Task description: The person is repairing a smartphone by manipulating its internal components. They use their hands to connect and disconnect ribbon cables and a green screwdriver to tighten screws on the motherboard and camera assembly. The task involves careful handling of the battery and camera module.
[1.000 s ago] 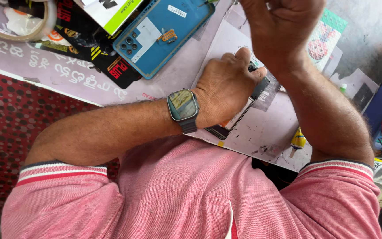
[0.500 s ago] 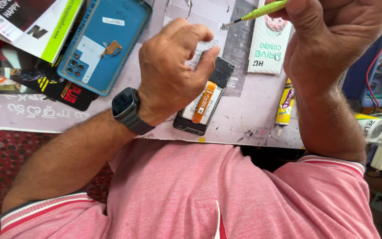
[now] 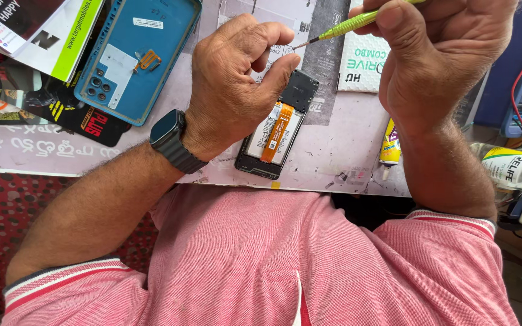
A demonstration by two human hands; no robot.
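A pale counter (image 3: 333, 163) full of scratches and marks fills the top half of the head view. A dark red patterned cloth hangs at the lower left of the frame. The person's pink shirt fills the bottom.

In the middle of the frame lies an open phone (image 3: 276, 130) with its back off. It lies flat on the counter, tilted a little. You can see its white battery and an orange flat cable (image 3: 276, 133) running down the middle.

The left hand (image 3: 234, 84) sits just above and to the left of the phone. It is curled up, with the thumb and fingers pinched together near the top of the phone. I cannot tell if there is something tiny between them. A dark watch (image 3: 173, 140) is on that wrist.

The right hand (image 3: 442, 54) is at the upper right of the frame. It is closed tight around a green screwdriver (image 3: 351, 23). The thin metal tip points left, close to the left hand's fingertips.

At the upper left lies a blue phone back cover (image 3: 134, 54), inside up. Beside it lie printed boxes (image 3: 37, 30). A small yellow glue tube (image 3: 389, 142) lies to the right of the phone, near the right wrist.
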